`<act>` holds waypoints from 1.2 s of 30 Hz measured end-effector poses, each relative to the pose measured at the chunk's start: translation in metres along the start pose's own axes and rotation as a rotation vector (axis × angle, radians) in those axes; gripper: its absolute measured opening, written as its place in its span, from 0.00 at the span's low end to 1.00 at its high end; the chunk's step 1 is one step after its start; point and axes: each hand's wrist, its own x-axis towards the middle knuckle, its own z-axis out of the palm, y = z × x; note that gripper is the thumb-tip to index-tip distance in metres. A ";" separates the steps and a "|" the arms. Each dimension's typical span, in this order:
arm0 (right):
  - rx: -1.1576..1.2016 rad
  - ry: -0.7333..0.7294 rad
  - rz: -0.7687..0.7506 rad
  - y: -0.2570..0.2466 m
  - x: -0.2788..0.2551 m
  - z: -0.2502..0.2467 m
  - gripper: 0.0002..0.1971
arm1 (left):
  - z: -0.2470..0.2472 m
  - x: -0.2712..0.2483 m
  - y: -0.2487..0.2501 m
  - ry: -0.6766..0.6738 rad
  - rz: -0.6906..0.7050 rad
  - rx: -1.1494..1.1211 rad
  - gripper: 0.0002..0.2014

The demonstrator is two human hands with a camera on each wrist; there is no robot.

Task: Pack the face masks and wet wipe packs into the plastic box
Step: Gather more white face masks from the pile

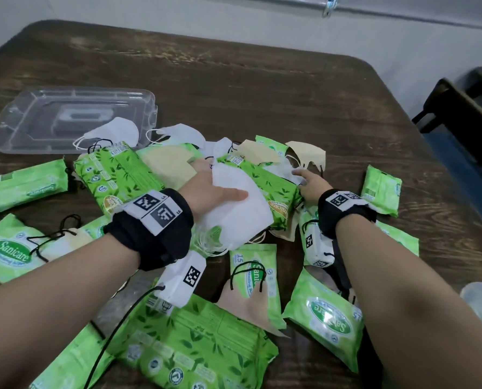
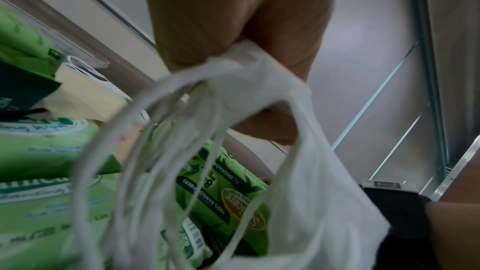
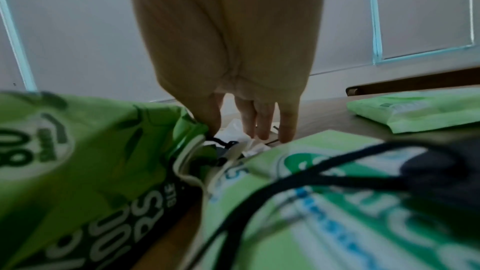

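White face masks point(image 1: 234, 203) sit stacked in our left hand point(image 1: 206, 192), thumb pinching them on top, over the middle of the bench point(image 1: 290, 88). Our right hand point(image 1: 311, 182), fingers straight and spread, reaches for another white mask point(image 1: 286, 171) just right. We should slide it out flat, keeping loops untangled; the plastic box point(image 1: 74, 119) waits far left.

Right fingertips point(image 1: 297, 173) behind white mask point(image 1: 289, 171)
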 end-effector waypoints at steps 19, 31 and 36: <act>0.466 0.409 0.256 -0.003 0.010 0.000 0.13 | -0.012 0.011 -0.014 0.002 0.010 -0.069 0.17; 1.022 0.647 0.124 -0.046 -0.066 -0.024 0.04 | -0.014 -0.033 0.000 0.097 0.100 -0.150 0.25; 1.532 0.229 0.192 -0.059 -0.131 -0.020 0.10 | -0.023 -0.075 0.002 0.051 0.159 -0.078 0.37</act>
